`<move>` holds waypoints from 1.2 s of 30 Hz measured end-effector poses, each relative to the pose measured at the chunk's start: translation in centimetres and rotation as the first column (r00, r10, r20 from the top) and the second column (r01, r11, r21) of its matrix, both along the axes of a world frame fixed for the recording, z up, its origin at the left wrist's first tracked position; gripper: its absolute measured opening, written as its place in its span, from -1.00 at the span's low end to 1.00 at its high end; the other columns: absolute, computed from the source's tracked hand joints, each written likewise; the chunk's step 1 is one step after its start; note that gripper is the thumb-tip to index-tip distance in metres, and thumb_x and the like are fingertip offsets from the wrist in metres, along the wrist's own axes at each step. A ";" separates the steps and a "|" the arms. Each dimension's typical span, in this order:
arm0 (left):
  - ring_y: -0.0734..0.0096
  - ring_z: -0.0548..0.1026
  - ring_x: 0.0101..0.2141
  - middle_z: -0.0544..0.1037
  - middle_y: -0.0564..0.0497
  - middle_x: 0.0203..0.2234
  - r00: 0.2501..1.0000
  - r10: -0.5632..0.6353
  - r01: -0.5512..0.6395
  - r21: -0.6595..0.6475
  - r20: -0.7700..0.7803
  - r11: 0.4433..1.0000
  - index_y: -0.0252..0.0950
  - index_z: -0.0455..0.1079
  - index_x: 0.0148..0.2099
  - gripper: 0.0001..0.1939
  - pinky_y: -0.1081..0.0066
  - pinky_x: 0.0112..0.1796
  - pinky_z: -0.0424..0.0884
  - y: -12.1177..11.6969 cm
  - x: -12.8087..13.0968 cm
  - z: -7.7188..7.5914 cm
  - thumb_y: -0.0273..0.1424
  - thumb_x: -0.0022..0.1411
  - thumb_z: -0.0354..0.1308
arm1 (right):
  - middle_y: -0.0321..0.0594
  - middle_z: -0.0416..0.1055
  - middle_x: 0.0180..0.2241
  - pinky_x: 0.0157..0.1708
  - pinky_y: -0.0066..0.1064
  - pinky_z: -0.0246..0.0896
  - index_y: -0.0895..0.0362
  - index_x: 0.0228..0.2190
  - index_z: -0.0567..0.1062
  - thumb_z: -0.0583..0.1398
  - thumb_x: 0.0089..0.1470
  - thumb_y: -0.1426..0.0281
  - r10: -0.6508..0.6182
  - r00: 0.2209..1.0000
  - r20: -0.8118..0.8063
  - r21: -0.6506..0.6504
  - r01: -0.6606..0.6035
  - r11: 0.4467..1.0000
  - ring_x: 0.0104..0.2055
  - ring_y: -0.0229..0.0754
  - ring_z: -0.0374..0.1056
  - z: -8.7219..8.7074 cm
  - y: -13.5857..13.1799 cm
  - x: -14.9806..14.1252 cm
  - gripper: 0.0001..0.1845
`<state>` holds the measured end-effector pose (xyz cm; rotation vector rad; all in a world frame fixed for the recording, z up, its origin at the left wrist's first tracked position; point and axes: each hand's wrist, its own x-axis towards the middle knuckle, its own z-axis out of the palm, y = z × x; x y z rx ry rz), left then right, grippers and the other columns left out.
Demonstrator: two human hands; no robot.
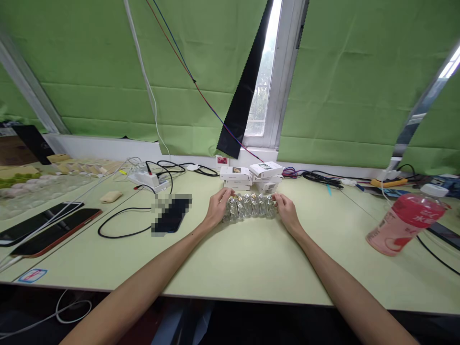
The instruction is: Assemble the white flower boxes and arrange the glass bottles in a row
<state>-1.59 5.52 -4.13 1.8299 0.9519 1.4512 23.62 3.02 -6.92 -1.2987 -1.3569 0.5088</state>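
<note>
A tight cluster of small clear bottles, glass or plastic, stands in rows on the pale table. My left hand is curled against the cluster's left end, thumb and fingers at the outer bottles. At the right end my right hand presses in the same way, its fingertips near the tops. Between them the two hands grip the bottles from both sides. Just behind lie small white boxes with printed pictures, in a left stack and a right stack.
A pink drink bottle stands to the right. On the left lie a partly blurred black phone, a brown-edged phone and a beige soap-like piece. A power strip and cables run along the back.
</note>
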 end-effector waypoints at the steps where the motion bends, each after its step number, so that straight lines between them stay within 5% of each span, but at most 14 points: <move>1: 0.14 0.49 -0.16 0.58 -0.04 -0.29 1.000 -0.009 0.009 -0.003 0.005 1.000 -0.25 0.49 -0.22 -0.56 0.28 -0.04 0.32 0.1 0.0 -0.1 -0.01 0.34 0.00 | -0.11 0.53 -0.27 -0.17 -0.22 0.25 0.11 -0.30 0.56 -0.01 0.22 -0.08 0.024 0.999 0.023 0.002 -0.024 1.000 -0.20 0.01 0.38 0.0 0.0 0.0 -0.42; 8: 0.17 0.47 -0.22 0.58 -0.03 -0.34 1.000 -0.023 0.022 -0.029 -0.014 0.999 -0.25 0.53 -0.27 -0.53 0.29 -0.07 0.33 0.1 0.1 0.1 0.01 0.31 0.00 | -0.04 0.43 -0.09 -0.03 -0.16 0.29 0.10 -0.18 0.54 0.05 0.17 -0.11 0.086 0.991 0.097 -0.004 -0.086 0.996 -0.04 0.02 0.34 -0.2 0.3 -0.3 -0.43; 19: 0.07 0.45 -0.19 0.59 -0.07 -0.28 0.972 -0.085 0.091 0.021 -0.218 0.996 -0.21 0.54 -0.24 -0.64 0.20 -0.02 0.32 -1.1 0.3 1.7 -0.03 0.20 0.18 | -0.06 0.35 -0.08 -0.17 -0.18 0.34 0.09 -0.05 0.52 0.16 0.11 -0.09 0.117 0.977 0.178 -0.027 -0.114 0.993 -0.30 -0.13 0.31 -0.8 0.5 0.2 -0.41; 25: 0.04 0.47 -0.15 0.59 -0.09 -0.21 0.966 -0.078 0.091 0.043 -0.246 0.995 -0.20 0.55 -0.17 -0.63 0.17 0.04 0.28 -0.7 0.8 0.9 -0.09 0.04 0.35 | -0.07 0.35 -0.09 -0.20 -0.19 0.32 0.08 -0.01 0.52 0.18 0.10 -0.05 0.122 0.972 0.202 -0.015 -0.121 0.993 -0.31 -0.14 0.29 -0.6 0.4 0.2 -0.42; 36: 0.07 0.52 -0.15 0.60 -0.10 -0.16 0.910 0.003 0.086 0.196 -0.414 0.977 -0.21 0.52 -0.06 -0.65 0.20 -0.07 0.36 0.0 0.5 0.2 -0.12 0.19 0.27 | -0.10 0.39 -0.07 -0.26 -0.25 0.29 0.06 -0.03 0.53 0.19 0.12 0.03 0.149 0.967 0.206 -0.007 -0.151 0.989 -0.37 -0.19 0.24 -0.2 0.1 0.0 -0.51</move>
